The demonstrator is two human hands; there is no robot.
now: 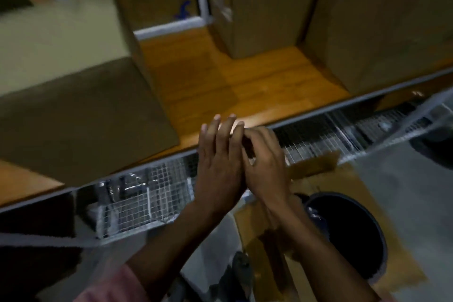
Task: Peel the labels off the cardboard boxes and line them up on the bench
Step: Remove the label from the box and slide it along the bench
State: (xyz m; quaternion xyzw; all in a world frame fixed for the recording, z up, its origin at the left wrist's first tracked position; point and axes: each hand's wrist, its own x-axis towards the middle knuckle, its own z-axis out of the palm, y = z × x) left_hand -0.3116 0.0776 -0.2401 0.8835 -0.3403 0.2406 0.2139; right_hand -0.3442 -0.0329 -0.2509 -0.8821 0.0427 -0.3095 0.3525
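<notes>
Seemingly no loose label shows; four boxes stand on the desk [220, 86], the nearest box [73, 110] up and left of the hands, closer to the left hand [218, 162]. It is spread flat, fingers straight. The right hand [264, 164], curled, pinches at its fingers; whether anything is held, I cannot tell.

Wire mesh shelf [137, 193] sitting under the front edge of the worktop, holding blurred clear items. Dark round bin [353, 235] standing on the grey floor [404, 191] at lower right. Flattened cardboard sheet [318, 169] lying beside the bin, partly under it. Frame motion-blurred.
</notes>
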